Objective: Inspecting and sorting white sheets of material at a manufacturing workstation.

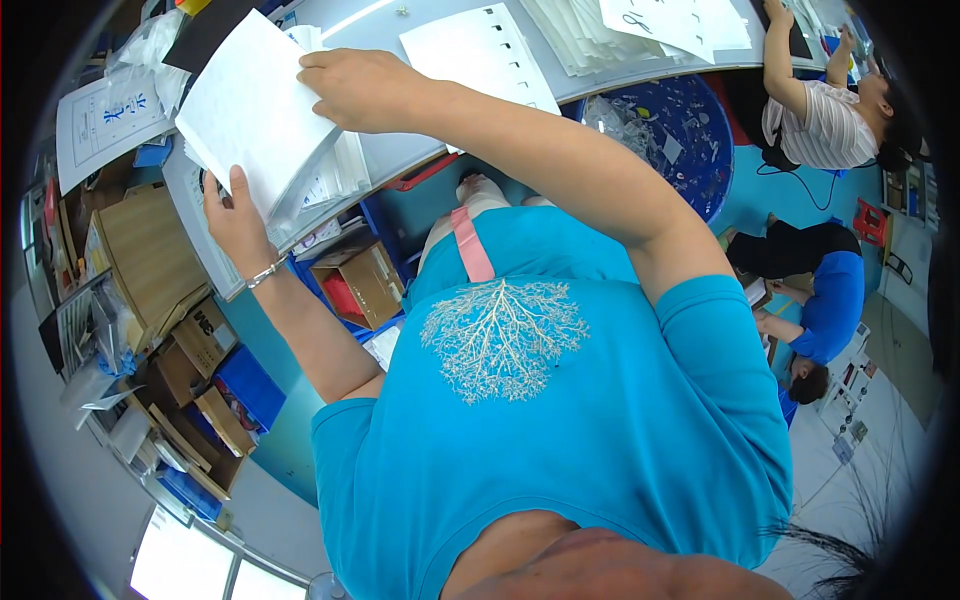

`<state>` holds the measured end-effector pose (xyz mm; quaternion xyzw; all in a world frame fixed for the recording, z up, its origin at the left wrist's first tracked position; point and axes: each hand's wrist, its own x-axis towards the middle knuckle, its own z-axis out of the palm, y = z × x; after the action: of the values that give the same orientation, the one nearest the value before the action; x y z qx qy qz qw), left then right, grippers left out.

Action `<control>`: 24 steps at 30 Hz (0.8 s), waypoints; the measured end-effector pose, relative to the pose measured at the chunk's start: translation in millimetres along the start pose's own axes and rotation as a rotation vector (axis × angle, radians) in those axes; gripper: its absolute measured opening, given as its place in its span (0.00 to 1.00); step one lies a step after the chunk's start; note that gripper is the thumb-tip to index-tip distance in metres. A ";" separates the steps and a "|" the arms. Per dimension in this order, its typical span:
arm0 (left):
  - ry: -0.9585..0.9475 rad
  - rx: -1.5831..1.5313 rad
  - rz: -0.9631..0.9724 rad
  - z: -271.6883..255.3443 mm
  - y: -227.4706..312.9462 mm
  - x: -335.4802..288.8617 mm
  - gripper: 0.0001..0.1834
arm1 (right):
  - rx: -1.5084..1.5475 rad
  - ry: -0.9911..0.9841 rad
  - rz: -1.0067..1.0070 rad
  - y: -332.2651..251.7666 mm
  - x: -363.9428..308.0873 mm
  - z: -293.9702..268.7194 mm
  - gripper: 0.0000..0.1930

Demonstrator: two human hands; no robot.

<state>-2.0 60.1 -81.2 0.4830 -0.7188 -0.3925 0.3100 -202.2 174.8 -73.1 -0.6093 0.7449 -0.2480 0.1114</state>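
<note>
A thick stack of white paper sheets [255, 115] lies tilted at the table's left part, above other papers. My right hand [365, 90] reaches across it, its fingers curled over the stack's right edge; the thumb is mostly hidden. At the stack's near left edge is my left hand [238, 228], a bracelet on the wrist. Its thumb rests against the sheets while the fingers stand apart from it, outside the edge. Beneath the stack, more white sheets [345, 170] show at the right. A white sheet with dark marks along one side [480, 60] lies farther right.
Piled papers [585, 35] cover the table's right part. Below the table edge are a large blue bin [690, 140] with scraps and a cardboard box [360, 285]. Wooden panels [150, 255] stand at left. Two people, one in a striped top [825, 125], one in blue [835, 300], work at right.
</note>
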 end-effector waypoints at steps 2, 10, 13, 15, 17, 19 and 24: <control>-0.010 -0.213 -0.142 0.9 4.1 1.8 0.26 | -0.038 -0.001 0.014 0.4 0.3 1.4 0.21; -0.095 -0.762 -0.139 -8.2 32.7 7.8 0.25 | -0.044 0.005 0.056 1.9 -0.3 6.8 0.21; -0.031 -0.641 -0.172 -9.8 39.6 14.1 0.25 | -0.010 0.076 0.012 3.9 -3.0 7.3 0.21; -0.172 -0.634 -0.169 -23.2 22.8 29.3 0.26 | -0.020 0.077 0.016 1.9 -7.3 5.0 0.22; -0.331 -0.627 -0.171 -20.3 21.6 31.2 0.26 | 0.043 0.195 0.004 10.6 -18.8 2.7 0.23; -0.290 -0.640 -0.046 -15.2 49.5 5.2 0.26 | 0.101 0.317 -0.008 22.0 -33.8 -9.2 0.25; -0.369 -0.755 -0.005 35.4 95.7 -62.0 0.30 | 1.143 0.261 0.393 41.6 -88.9 -107.1 0.40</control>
<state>-53.1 149.1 -20.4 0.2590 -0.5666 -0.7090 0.3304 -267.2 291.0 -14.9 -0.2695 0.5999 -0.6552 0.3718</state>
